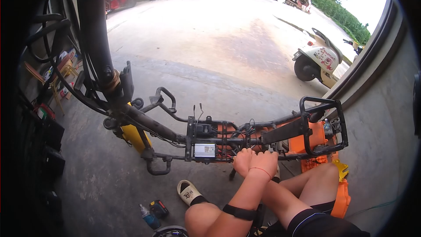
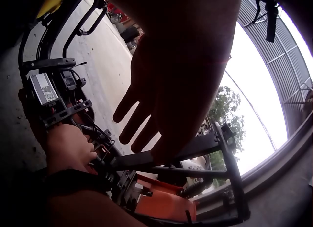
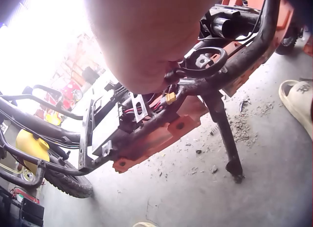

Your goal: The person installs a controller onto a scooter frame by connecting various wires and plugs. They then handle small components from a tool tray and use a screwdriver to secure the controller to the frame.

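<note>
Both hands are at the near rail of a stripped black scooter frame (image 1: 155,125), the forearms crossing in the head view. My left hand (image 1: 264,163), with a red string at its wrist, is on the right; its fingers (image 2: 131,134) hang straight and spread in the left wrist view. My right hand (image 1: 242,163) is nearer the silver controller box (image 1: 205,150), its fingers curled in among the wiring. I cannot tell what it holds. A yellow connector (image 3: 170,98) on red wires lies just below it in the right wrist view, where the forearm hides the fingers.
A black rear rack (image 1: 324,149) rises at right over orange body panels (image 1: 307,140). A kickstand (image 3: 226,139) reaches the dirt-strewn floor. A blue drill (image 1: 149,217) and a battery pack (image 1: 158,208) lie by my slipper (image 1: 188,191). Outside, a cream scooter (image 1: 322,57) is parked.
</note>
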Available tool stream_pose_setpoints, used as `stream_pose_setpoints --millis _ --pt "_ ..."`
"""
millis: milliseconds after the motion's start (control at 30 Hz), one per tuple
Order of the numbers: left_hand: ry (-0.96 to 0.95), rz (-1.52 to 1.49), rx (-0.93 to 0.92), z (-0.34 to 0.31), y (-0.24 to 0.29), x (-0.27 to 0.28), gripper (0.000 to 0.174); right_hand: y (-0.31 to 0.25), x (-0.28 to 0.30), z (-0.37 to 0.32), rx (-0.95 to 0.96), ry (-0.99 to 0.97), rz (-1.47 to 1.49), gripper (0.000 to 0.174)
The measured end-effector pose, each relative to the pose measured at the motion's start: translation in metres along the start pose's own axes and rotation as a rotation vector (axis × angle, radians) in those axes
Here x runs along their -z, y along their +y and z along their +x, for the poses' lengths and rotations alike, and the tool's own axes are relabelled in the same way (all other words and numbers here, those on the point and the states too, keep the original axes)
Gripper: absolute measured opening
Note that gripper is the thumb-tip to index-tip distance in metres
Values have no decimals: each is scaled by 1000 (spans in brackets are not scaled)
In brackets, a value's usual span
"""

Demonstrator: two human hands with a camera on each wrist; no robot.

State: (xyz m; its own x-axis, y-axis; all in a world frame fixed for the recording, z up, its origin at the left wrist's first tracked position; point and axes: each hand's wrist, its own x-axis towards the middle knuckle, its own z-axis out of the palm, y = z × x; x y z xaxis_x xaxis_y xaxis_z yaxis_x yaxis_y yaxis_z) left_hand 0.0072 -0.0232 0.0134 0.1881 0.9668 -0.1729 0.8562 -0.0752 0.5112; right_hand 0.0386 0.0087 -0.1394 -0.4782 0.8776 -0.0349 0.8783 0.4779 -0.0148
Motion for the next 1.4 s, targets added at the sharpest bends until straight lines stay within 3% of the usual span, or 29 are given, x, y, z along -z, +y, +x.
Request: stream_pose_setpoints --millis 167,233,367,433,633,867,1067,1233,1400 --pt "10 -20 -3 3 -2 -9 23 19 -46 6 -31 100 15 32" --pt "12 -17 -11 8 -3 -19 23 20 -38 14 -40 -94 -1 31" --pt "10 -47 -11 16 -5 -30 23 12 -23 31 -71 -213 -22 32" --pt "20 -53 -5 18 -6 -32 23 9 -15 39 -116 -484 -60 35" --pt "33 -47 -1 15 -6 -28 23 9 -11 48 -282 -566 -17 35" --pt "22 -57 -4 14 -7 -27 23 5 -2 43 -210 -537 -55 37" --pt "34 -56 -8 12 -10 -23 23 13 -30 39 -234 -398 -31 39" --pt "27 -47 -9 10 -10 -18 23 10 -24 29 -129 -269 -82 35" --pt "17 -55 -4 7 -10 -16 23 5 -14 25 -155 -277 -86 32"
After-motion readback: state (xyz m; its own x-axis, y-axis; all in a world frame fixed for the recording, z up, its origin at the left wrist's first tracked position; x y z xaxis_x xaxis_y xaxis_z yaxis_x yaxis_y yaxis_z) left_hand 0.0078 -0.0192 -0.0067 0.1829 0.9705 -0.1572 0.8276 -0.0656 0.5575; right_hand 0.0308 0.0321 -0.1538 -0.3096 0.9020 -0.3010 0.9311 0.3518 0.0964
